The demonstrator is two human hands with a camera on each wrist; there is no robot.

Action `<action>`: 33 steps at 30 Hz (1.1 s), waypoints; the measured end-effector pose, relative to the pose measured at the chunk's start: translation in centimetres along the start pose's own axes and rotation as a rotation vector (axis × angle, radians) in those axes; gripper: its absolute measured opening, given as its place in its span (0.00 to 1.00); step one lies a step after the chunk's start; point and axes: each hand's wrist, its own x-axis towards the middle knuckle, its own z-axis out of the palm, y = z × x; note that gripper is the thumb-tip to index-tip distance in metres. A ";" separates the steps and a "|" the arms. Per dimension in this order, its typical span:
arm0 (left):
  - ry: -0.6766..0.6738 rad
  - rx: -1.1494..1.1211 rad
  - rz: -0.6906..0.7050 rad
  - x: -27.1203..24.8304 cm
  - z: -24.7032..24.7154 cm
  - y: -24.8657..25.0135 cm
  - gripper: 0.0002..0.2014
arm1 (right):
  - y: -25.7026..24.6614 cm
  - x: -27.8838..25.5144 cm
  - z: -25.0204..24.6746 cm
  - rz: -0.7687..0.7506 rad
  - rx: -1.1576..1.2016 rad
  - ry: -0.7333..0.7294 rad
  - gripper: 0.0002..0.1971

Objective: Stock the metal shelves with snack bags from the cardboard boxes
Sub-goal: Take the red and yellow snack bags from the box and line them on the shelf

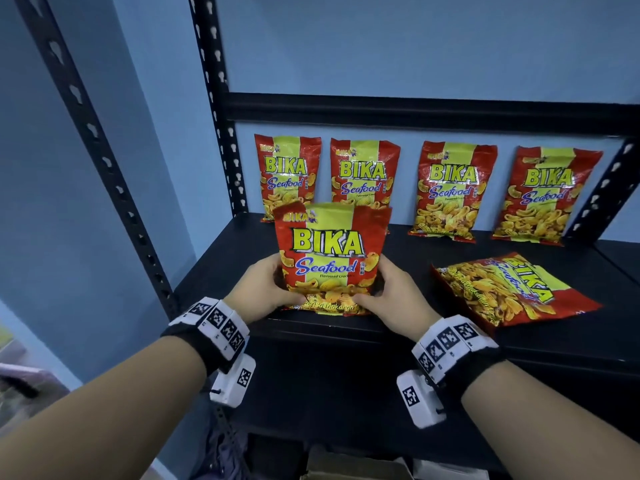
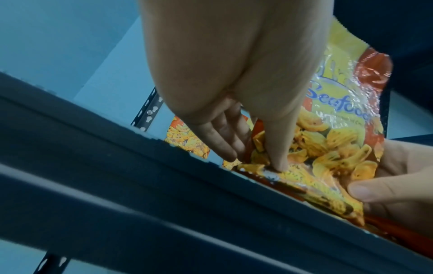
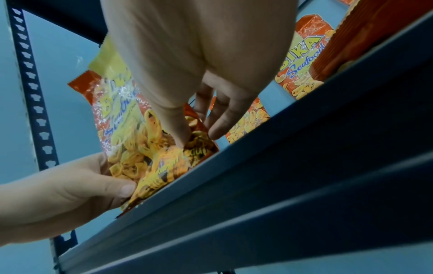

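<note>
Upright near the front edge of the black metal shelf (image 1: 221, 258), a red-and-yellow BIKA Seafood cracker bag (image 1: 330, 258) stands between both hands. The left hand (image 1: 258, 292) clasps its lower left corner, thumb on the front and fingers behind; the right hand (image 1: 391, 294) grips the lower right corner the same way. Behind it, four matching bags (image 1: 453, 188) lean in a row against the blue wall (image 1: 381, 43). Another bag (image 1: 512, 289) lies flat on the shelf, just right of the right hand. Below, cardboard boxes (image 1: 346, 462) show dimly.
</note>
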 end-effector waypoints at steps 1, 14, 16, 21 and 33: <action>-0.001 0.000 0.005 -0.3 0.1 0.0 0.30 | 0.1 -0.3 0.0 -0.002 -0.011 -0.001 0.31; 0.059 -0.212 0.094 -0.1 -0.5 4.2 0.26 | -0.6 0.6 0.1 0.050 -0.081 -0.132 0.36; 0.130 -0.287 0.109 0.6 -0.7 4.9 0.33 | -0.5 0.6 0.1 0.057 -0.086 -0.145 0.39; 0.376 0.062 0.387 2.7 -4.0 10.0 0.46 | -0.6 1.0 0.0 0.043 -0.073 -0.190 0.39; 0.011 0.641 0.272 5.5 -7.9 18.8 0.15 | -0.3 0.5 -0.6 0.055 0.264 -0.107 0.21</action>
